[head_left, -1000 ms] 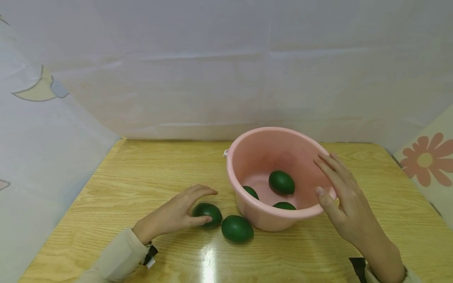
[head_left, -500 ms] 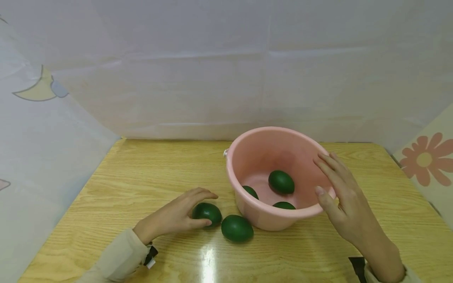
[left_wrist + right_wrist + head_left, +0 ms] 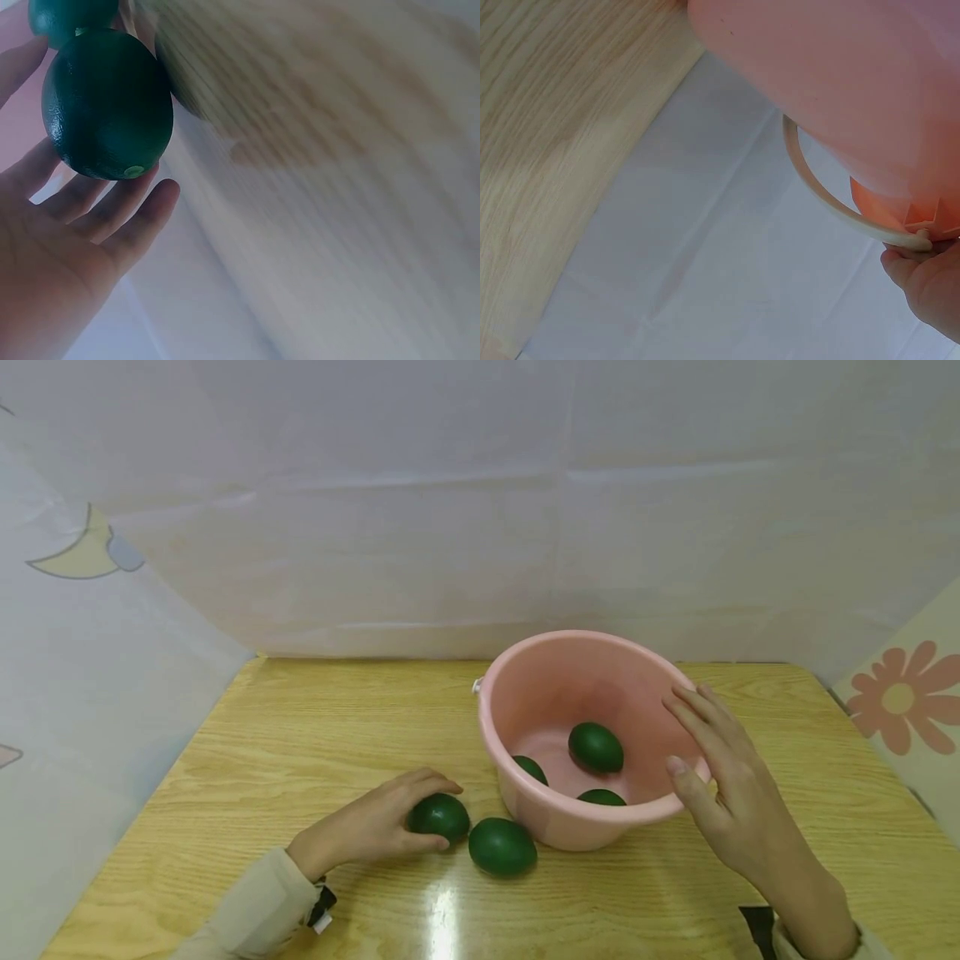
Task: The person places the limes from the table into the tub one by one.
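My left hand point(image 3: 382, 818) grips a dark green avocado point(image 3: 439, 819) on the table, fingers over its far side and thumb at its near side. The left wrist view shows the fingers curling against that smooth avocado point(image 3: 109, 105), close to its pale stem spot. A second avocado point(image 3: 502, 847) lies just right of it, by the foot of a pink bucket point(image 3: 558, 822). Inside the bucket several avocados point(image 3: 596, 747) show, two partly hidden by the near rim. My right hand point(image 3: 731, 785) holds the bucket's right rim, its fingertips by the handle joint in the right wrist view.
The pale bucket handle point(image 3: 817, 187) hangs down along the bucket's outside. A wood-grain table point(image 3: 337, 710) lies under everything, its far edge meeting a pale cloth backdrop point(image 3: 412, 552).
The left hand's fingers have lowered and closed around the left avocado. The right hand and bucket have stayed in place.
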`<state>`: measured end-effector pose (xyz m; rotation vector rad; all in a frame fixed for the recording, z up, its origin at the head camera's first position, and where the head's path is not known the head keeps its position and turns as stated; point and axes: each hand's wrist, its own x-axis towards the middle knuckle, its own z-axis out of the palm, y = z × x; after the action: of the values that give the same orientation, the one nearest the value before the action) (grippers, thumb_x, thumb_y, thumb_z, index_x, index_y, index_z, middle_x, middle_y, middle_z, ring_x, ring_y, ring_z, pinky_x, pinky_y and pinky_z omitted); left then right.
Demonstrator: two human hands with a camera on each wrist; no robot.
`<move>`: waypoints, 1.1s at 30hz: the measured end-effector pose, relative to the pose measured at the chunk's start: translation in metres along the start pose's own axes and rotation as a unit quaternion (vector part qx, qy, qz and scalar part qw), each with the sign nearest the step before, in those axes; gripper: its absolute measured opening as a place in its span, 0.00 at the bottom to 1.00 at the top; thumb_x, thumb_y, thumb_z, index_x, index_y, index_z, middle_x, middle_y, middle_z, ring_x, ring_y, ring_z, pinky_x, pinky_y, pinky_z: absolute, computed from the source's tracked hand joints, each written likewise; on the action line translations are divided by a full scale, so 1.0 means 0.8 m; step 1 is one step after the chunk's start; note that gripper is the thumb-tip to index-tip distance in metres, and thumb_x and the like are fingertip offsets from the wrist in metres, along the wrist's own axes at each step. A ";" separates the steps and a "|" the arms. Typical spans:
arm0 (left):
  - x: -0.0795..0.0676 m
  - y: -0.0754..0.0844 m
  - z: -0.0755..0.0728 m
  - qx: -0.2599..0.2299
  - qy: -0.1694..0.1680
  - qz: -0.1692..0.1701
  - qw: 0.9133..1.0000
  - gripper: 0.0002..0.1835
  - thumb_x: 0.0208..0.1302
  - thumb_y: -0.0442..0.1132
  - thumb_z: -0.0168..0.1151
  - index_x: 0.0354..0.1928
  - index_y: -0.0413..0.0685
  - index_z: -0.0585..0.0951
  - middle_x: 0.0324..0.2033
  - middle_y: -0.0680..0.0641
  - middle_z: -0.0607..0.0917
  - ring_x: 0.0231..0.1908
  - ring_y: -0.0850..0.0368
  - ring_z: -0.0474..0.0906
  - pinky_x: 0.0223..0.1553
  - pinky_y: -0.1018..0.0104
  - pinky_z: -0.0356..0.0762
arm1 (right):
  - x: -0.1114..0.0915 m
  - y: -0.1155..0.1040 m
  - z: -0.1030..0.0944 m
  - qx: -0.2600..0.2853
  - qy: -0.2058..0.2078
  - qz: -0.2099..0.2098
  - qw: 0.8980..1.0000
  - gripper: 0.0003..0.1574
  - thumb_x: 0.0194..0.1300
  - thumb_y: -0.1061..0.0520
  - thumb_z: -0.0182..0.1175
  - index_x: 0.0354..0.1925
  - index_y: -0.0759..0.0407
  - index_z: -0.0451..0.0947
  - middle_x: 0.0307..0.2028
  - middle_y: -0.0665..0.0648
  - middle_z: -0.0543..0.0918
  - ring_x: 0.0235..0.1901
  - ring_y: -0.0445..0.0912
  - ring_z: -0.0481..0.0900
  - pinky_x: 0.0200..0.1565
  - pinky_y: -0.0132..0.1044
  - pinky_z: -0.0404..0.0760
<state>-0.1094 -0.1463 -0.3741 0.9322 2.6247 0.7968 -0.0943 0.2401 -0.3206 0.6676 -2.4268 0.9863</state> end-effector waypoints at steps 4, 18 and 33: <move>0.001 -0.001 0.001 -0.002 -0.009 -0.003 1.000 0.31 0.60 0.50 0.71 0.64 0.49 0.75 0.61 0.49 0.77 0.61 0.50 0.74 0.60 0.48 0.76 | 0.000 0.000 0.000 0.001 -0.001 -0.001 1.000 0.36 0.67 0.63 0.54 0.72 0.60 0.64 0.73 0.63 0.63 0.79 0.46 0.45 0.78 0.41 0.45; 0.001 -0.002 0.002 -0.014 -0.018 -0.005 1.000 0.31 0.60 0.44 0.72 0.64 0.48 0.75 0.58 0.49 0.79 0.56 0.54 0.78 0.56 0.55 0.79 | 0.000 0.000 0.001 0.002 0.001 -0.004 1.000 0.35 0.68 0.63 0.53 0.72 0.60 0.63 0.73 0.64 0.63 0.79 0.47 0.45 0.78 0.43 0.45; 0.001 0.000 -0.002 -0.010 -0.003 0.001 1.000 0.30 0.60 0.44 0.71 0.64 0.47 0.75 0.58 0.48 0.79 0.56 0.53 0.78 0.55 0.55 0.80 | 0.000 0.000 0.001 0.002 0.000 -0.001 1.000 0.36 0.68 0.63 0.54 0.73 0.60 0.63 0.73 0.63 0.63 0.79 0.46 0.45 0.78 0.44 0.45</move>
<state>-0.1106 -0.1461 -0.3730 0.9309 2.6058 0.8167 -0.0946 0.2396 -0.3209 0.6725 -2.4244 0.9913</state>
